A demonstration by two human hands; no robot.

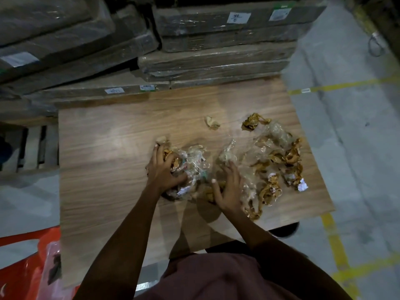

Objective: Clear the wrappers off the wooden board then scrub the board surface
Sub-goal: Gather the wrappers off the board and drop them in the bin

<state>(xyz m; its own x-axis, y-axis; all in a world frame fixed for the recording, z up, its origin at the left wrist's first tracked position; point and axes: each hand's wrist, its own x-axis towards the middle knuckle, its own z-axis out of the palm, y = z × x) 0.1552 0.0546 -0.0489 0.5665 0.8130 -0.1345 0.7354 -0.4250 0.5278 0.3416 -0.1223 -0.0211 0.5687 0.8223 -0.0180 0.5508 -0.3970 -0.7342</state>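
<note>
Gripping wrappers (190, 169) | left hand (162, 167) | right hand (227, 187) | wooden board (104, 148)

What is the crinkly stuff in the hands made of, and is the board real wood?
Wrappers: thin clear plastic with brown bits, probably tape; they glint and crumple. Board: smooth wood-grain surface with a soft sheen; solid wood or laminate, I cannot tell.

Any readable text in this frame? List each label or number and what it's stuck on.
None can be read for certain.
Handwritten white label on a top wrapped package: blurred.
Green-edged sticker beside it: too small.
White label and green-edged sticker on the lower package: blurred.
Wrappers on the board: no legible print.
</note>
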